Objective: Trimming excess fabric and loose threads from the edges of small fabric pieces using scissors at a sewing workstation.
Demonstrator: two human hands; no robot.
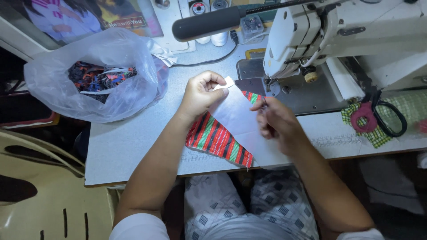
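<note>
The left hand (pixel 201 92) is pinching the top corner of a white fabric piece (pixel 240 116) lying over a red, green and black striped cloth (pixel 214 138) just below it, while the right hand (pixel 276 122), fingers curled, is gripping the white piece's opposite edge, the sewing machine (pixel 329 40) sitting just beyond, scissors (pixel 386 116) farther right.

sewing machine (pixel 338 40) blocks right, plastic bag (pixel 95 75) left, bare table (pixel 129 146) between

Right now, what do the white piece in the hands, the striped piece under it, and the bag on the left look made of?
White piece: thin matte cloth or interfacing; it lies flat. Striped piece: woven fabric, red, green and black bands. Bag: thin translucent plastic, crinkled and glossy.
</note>
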